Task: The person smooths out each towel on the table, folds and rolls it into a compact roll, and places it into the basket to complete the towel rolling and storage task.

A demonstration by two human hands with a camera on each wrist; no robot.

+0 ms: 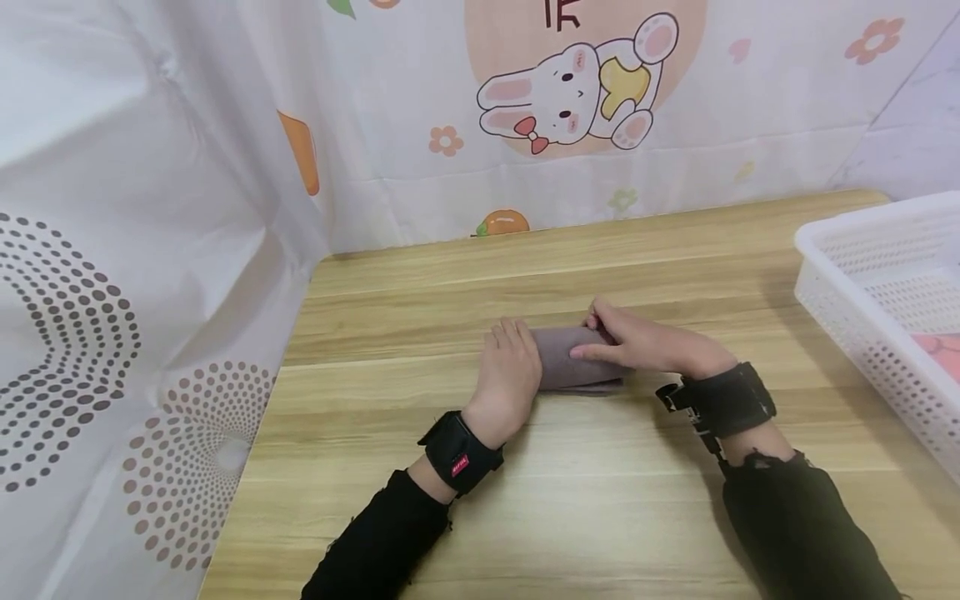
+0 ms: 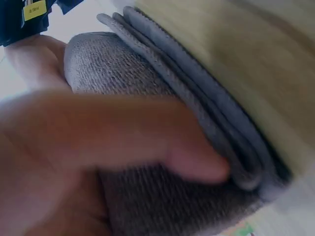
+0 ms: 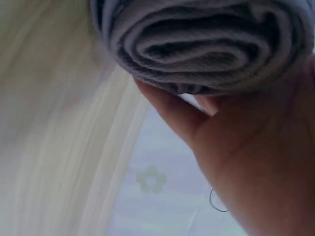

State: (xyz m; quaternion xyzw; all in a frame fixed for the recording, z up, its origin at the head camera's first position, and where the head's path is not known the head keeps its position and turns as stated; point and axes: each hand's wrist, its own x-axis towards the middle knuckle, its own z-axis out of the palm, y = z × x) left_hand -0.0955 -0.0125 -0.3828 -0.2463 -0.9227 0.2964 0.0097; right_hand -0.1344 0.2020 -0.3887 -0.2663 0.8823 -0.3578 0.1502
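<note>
A greyish-purple towel (image 1: 558,357), rolled up with a short flat flap at its near side, lies on the wooden table. My left hand (image 1: 508,379) grips the roll's left end, fingers over the top; in the left wrist view its thumb (image 2: 147,132) presses near the layered edge of the towel (image 2: 115,61). At the other end, my right hand (image 1: 648,340) holds the roll between thumb and curled fingers. Spiral layers of the towel (image 3: 197,46) show at that end in the right wrist view, with the right palm (image 3: 261,142) beside them.
A white perforated basket (image 1: 847,325) stands at the table's right, with something pinkish-red (image 1: 941,350) inside. Behind the table hangs a white sheet (image 1: 390,125) printed with a rabbit and flowers. Bare wood (image 1: 540,517) lies in front of the towel.
</note>
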